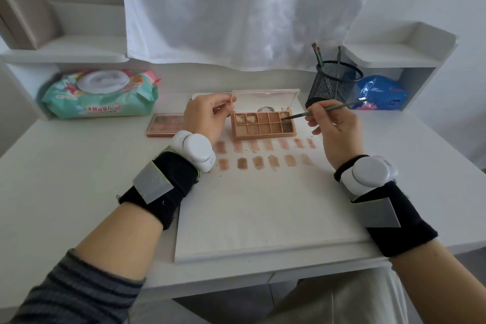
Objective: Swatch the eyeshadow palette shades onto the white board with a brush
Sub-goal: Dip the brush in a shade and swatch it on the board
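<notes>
step: loading the brush (pixel 326 109) from the palette (pixel 264 125); tip sits in the upper-right pan.
right hand (pixel 332 130): pinched closed on the brush mid-shaft, bristles pointing left into the pan.
left hand (pixel 206 117): curled closed at the palette's left end, fingertips at the open lid's corner; looks like it's steadying it, contact on the base not visible.
palette: lies on the far part of the board (pixel 263 213), lid up toward the back.
technique: light swirl, stay inside the one pan, tap off excess over the palette; loose crumbs already speckle the board.
swatches (pixel 263 154): two rows just below the palette; open slot at the right end of the lower row.
room: near half of the board is bare, plenty of space.
edges: brush cup (pixel 334 84) stands close behind the right hand; brush tail points at it. Second palette (pixel 165 125) beside the left hand. Tabletop (pixel 79 179) edge well clear.
</notes>
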